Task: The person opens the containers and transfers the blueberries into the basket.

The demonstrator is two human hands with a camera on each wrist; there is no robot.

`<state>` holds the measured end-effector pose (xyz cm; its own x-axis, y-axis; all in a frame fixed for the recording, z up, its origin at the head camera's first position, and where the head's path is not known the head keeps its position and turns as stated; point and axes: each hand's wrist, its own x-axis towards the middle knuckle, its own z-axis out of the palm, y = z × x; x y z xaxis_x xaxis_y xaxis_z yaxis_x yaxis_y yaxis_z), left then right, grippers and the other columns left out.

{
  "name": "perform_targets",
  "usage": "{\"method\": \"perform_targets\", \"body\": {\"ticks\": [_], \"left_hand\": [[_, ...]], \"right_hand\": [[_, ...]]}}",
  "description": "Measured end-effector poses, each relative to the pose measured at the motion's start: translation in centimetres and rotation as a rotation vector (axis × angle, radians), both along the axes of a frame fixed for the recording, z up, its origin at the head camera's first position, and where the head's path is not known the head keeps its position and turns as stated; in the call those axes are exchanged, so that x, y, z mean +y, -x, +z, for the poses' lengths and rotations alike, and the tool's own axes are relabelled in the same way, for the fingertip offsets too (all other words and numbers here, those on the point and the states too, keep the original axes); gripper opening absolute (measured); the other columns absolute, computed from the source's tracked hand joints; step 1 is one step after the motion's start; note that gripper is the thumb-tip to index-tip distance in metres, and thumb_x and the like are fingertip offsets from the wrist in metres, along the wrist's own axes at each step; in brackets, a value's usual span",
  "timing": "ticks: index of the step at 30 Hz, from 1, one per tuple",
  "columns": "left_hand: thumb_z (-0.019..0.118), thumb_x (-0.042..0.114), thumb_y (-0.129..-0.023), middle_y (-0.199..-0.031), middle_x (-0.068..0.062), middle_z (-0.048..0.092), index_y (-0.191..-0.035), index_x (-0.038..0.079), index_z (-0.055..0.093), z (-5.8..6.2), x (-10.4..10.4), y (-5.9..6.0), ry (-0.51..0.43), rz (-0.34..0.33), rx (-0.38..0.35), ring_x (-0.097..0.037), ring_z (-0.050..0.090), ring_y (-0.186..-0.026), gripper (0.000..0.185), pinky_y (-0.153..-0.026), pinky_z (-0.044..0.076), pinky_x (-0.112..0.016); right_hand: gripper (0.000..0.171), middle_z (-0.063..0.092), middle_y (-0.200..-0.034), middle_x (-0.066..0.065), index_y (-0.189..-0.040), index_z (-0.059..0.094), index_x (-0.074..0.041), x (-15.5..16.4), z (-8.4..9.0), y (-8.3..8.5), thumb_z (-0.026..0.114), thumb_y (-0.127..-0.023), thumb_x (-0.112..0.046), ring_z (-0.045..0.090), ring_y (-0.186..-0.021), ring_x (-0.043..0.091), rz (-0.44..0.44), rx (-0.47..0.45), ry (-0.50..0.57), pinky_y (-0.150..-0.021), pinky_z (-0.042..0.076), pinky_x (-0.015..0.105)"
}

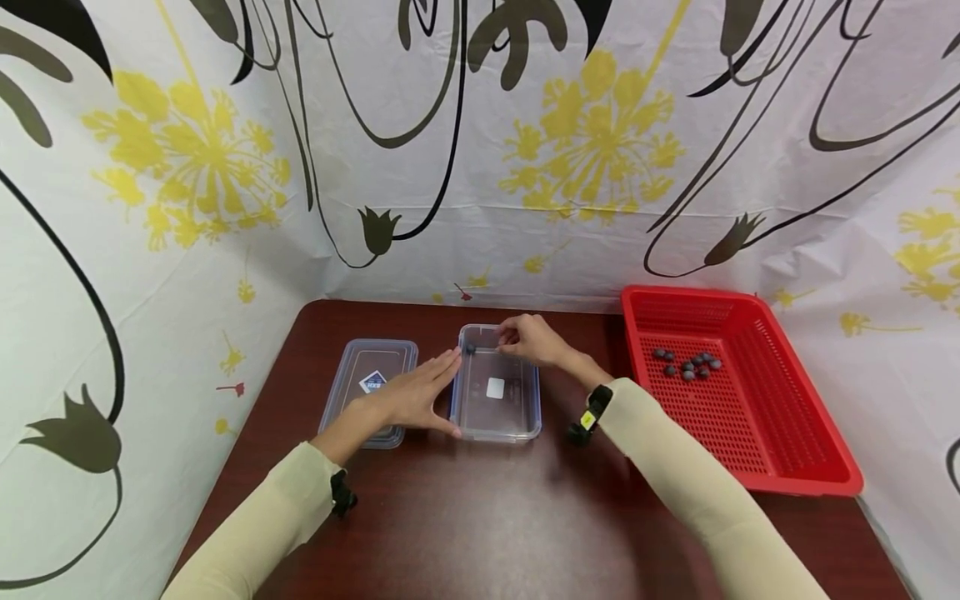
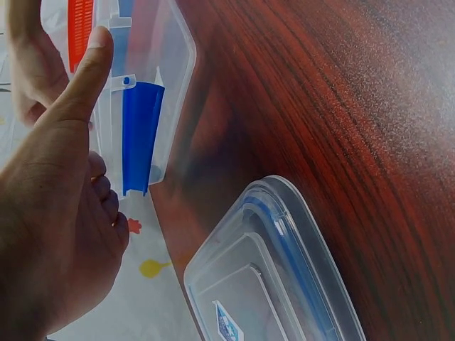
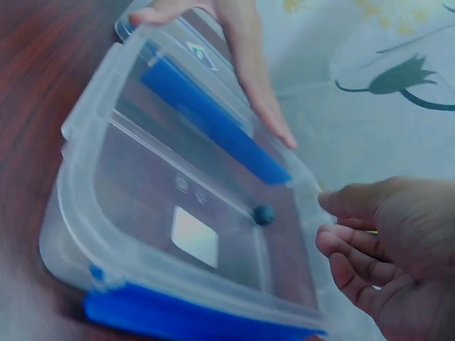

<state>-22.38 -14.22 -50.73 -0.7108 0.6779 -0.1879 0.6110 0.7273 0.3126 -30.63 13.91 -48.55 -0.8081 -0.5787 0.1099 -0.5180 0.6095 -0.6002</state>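
A clear plastic food container (image 1: 495, 417) with blue side clips stands open on the table, a white square label on its base. Inside it, at the far left corner, lies one small dark blueberry (image 3: 264, 215). My left hand (image 1: 412, 396) rests along the container's left rim, fingers straight and thumb spread toward the near corner. Over the container's far right corner is my right hand (image 1: 532, 340), fingers loosely bent. In the right wrist view, the right hand's thumb and fingertips stand apart close to the rim, with nothing visible between them.
A clear lid (image 1: 352, 367) with a blue-and-white sticker lies left of the container, partly under my left arm. On the right stands a red perforated basket (image 1: 750, 400) holding several dark blueberries (image 1: 688, 367). A patterned cloth (image 1: 480, 167) hangs behind the table.
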Motion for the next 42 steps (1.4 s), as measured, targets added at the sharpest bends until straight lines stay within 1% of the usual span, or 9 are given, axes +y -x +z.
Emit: {"method": "perform_targets", "body": {"ticks": [3,9,14,18,22,28,34,37,42], "left_hand": [[0.072,0.077,-0.084,-0.179,-0.012,-0.002,-0.170,0.003,0.008,0.0,0.0,0.0,0.005,-0.010,0.009,-0.027,0.005,-0.165,0.131,-0.131,0.017,-0.048],[0.072,0.077,-0.084,-0.179,-0.011,-0.002,-0.170,0.003,0.008,0.0,-0.1,0.0,0.009,-0.012,0.014,-0.028,0.005,-0.165,0.130,-0.131,0.018,-0.049],[0.072,0.077,-0.084,-0.179,-0.011,-0.002,-0.170,0.003,0.008,-0.1,-0.1,-0.1,0.010,-0.007,0.013,-0.028,0.006,-0.164,0.130,-0.131,0.020,-0.049],[0.072,0.077,-0.084,-0.179,-0.010,-0.003,-0.170,0.004,0.007,-0.1,-0.1,-0.1,0.009,-0.004,0.008,-0.027,0.005,-0.164,0.130,-0.131,0.019,-0.048],[0.072,0.077,-0.085,-0.179,-0.010,-0.003,-0.170,0.004,0.007,-0.1,-0.1,0.0,0.006,-0.006,0.012,-0.027,0.005,-0.165,0.130,-0.131,0.019,-0.048],[0.072,0.077,-0.085,-0.179,-0.010,-0.003,-0.170,0.005,0.006,-0.4,-0.2,0.0,0.009,-0.003,0.013,-0.028,0.005,-0.164,0.130,-0.131,0.019,-0.048],[0.072,0.076,-0.084,-0.179,-0.009,-0.003,-0.170,0.005,0.007,-0.4,-0.2,0.0,0.004,0.003,0.009,-0.029,0.007,-0.164,0.129,-0.131,0.020,-0.049],[0.072,0.077,-0.085,-0.179,-0.009,-0.003,-0.170,0.006,0.007,-0.3,-0.2,0.0,0.009,0.004,0.010,-0.028,0.007,-0.164,0.129,-0.131,0.020,-0.049],[0.072,0.076,-0.085,-0.179,-0.010,-0.002,-0.170,0.005,0.007,-0.1,-0.1,-0.1,0.004,0.007,0.000,-0.030,0.008,-0.164,0.129,-0.130,0.021,-0.050]], "right_hand": [[0.030,0.079,-0.096,0.013,-0.117,0.073,0.012,-1.2,-0.9,0.0,0.079,-0.092,-0.002,0.078,-0.092,0.027,-0.002,-0.026,-0.007,-0.083,0.064,0.037],[0.032,0.079,-0.097,0.014,-0.120,0.074,0.010,-3.0,-2.2,0.0,0.077,-0.093,-0.006,0.077,-0.092,0.025,-0.048,-0.081,-0.033,-0.085,0.062,0.037],[0.029,0.079,-0.100,0.019,-0.119,0.072,0.013,-3.9,-3.4,0.2,0.071,-0.093,-0.002,0.076,-0.091,0.026,-0.077,-0.148,-0.009,-0.082,0.061,0.035],[0.030,0.080,-0.101,0.017,-0.121,0.073,0.010,-4.4,-4.4,0.3,0.068,-0.095,-0.003,0.076,-0.090,0.023,-0.134,-0.194,-0.021,-0.078,0.059,0.030],[0.031,0.080,-0.100,0.014,-0.122,0.074,0.008,-4.7,-5.0,0.3,0.066,-0.094,-0.003,0.076,-0.090,0.022,-0.185,-0.206,-0.027,-0.077,0.059,0.029],[0.030,0.080,-0.095,0.013,-0.118,0.075,0.007,-5.1,-5.5,0.4,0.070,-0.091,-0.004,0.074,-0.085,0.019,-0.224,-0.206,0.000,-0.081,0.060,0.031],[0.026,0.078,-0.090,0.009,-0.115,0.077,0.004,-5.5,-5.8,0.5,0.071,-0.091,-0.003,0.066,-0.074,0.010,-0.239,-0.214,0.015,-0.074,0.057,0.026],[0.024,0.077,-0.086,0.006,-0.111,0.079,0.001,-5.6,-6.0,0.5,0.070,-0.090,-0.002,0.063,-0.071,0.009,-0.253,-0.207,0.012,-0.070,0.054,0.025],[0.021,0.076,-0.083,0.003,-0.108,0.082,-0.004,-5.9,-6.1,0.4,0.073,-0.088,-0.003,0.061,-0.069,0.009,-0.279,-0.203,-0.003,-0.063,0.049,0.024]]}}
